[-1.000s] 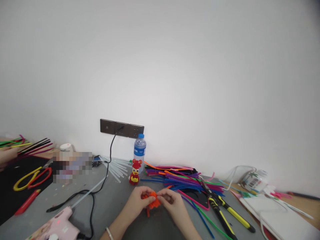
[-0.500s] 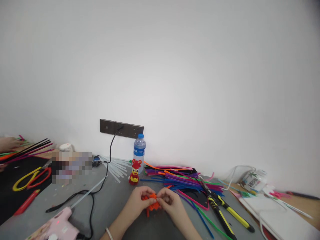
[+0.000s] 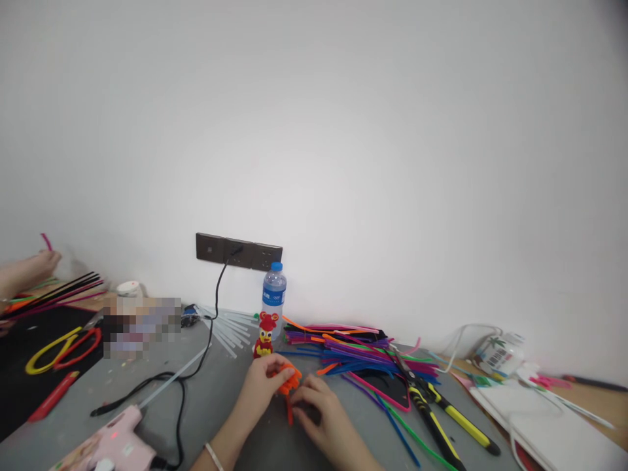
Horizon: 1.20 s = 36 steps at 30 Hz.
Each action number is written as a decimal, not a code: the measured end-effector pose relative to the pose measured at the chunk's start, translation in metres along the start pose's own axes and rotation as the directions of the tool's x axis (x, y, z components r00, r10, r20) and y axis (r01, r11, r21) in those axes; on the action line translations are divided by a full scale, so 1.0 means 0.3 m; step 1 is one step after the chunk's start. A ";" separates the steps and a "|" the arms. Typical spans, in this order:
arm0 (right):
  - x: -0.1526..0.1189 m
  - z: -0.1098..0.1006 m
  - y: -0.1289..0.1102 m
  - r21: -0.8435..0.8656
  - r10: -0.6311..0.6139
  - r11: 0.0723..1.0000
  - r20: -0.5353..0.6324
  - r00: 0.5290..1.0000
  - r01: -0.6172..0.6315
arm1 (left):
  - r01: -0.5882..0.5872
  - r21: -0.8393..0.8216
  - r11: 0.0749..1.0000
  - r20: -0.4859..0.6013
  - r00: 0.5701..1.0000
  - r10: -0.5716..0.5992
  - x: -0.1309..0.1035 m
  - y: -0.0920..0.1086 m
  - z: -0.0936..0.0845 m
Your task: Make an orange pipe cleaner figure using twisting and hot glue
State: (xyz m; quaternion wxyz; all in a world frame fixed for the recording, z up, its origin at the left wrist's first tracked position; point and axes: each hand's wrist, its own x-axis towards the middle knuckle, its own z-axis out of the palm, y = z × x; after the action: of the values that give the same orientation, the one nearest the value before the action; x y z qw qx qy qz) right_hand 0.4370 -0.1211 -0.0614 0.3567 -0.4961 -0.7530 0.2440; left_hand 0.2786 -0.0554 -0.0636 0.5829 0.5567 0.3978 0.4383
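Observation:
My left hand [image 3: 265,386] pinches a small bundled piece of orange pipe cleaner [image 3: 290,379] between thumb and fingertips, just over the grey table. A straight orange stem hangs from the underside of the bundle. Curled in from the right, my right hand [image 3: 318,412] has its fingertips closed at that stem; the exact contact is too small to see. Behind my left hand stands a red and yellow pipe-cleaner figure [image 3: 265,337] with round eyes, its lower part partly covered by that hand. A blue-capped water bottle [image 3: 273,294] is right behind the figure.
Colourful pipe cleaners [image 3: 343,347] lie heaped behind my right hand, with black-and-yellow pliers [image 3: 432,412] beside them. A pink glue gun [image 3: 118,441], black cable [image 3: 181,392], scissors [image 3: 73,350] and translucent sticks [image 3: 228,330] are leftward. Another person's hand [image 3: 42,265] holds a magenta strand.
The orange piece has shifted slightly left and up with my left hand. My right hand has moved down from the bundle to its stem. The other person's hand has risen at far left.

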 end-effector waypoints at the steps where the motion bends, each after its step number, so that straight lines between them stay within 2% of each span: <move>1: 0.001 0.002 -0.005 -0.022 -0.010 1.000 0.032 0.999 0.011 | -0.006 -0.006 1.000 0.003 1.000 0.006 0.000 -0.003 0.002; 4: 0.007 0.002 -0.007 -0.081 -0.004 0.997 0.094 0.996 0.012 | 0.012 -0.037 0.999 0.017 1.000 -0.012 -0.002 -0.017 0.009; 7: 0.010 0.000 -0.011 -0.106 0.014 0.994 0.126 0.992 -0.001 | 0.087 -0.084 0.993 0.022 0.996 -0.085 -0.003 -0.030 0.011; 14: -0.004 0.015 -0.039 -0.199 0.055 0.979 0.088 0.995 -0.036 | 0.154 -0.170 0.973 0.007 0.988 -0.155 -0.012 -0.014 0.009; 19: 0.003 0.024 0.008 -0.224 0.031 0.975 0.086 0.996 -0.011 | 0.197 -0.296 0.935 0.001 0.979 -0.206 -0.016 -0.004 0.017; 23: 0.004 0.018 0.042 -0.221 0.037 0.975 0.030 0.999 -0.030 | 0.280 -0.391 0.877 0.014 0.954 -0.299 -0.017 0.001 0.019; 28: 0.000 -0.006 0.054 -0.165 0.049 0.984 -0.090 0.995 -0.064 | 0.282 -0.456 0.844 -0.003 0.948 -0.318 -0.021 0.000 0.015; 32: 0.005 -0.020 0.061 -0.043 0.004 0.999 -0.222 0.975 -0.014 | 0.324 -0.461 0.826 0.078 0.942 -0.326 -0.031 0.000 0.019; 36: 0.014 -0.028 0.057 -0.002 0.004 1.000 -0.297 0.955 -0.005 | 0.384 -0.417 0.824 0.148 0.923 -0.355 -0.043 0.013 0.030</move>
State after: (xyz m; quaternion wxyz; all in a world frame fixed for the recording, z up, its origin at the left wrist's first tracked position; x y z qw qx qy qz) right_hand 0.4521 -0.1105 -0.0672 0.4645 -0.5295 -0.6901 0.1663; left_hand 0.2832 -0.0704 -0.0596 0.7792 0.3372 0.3702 0.3770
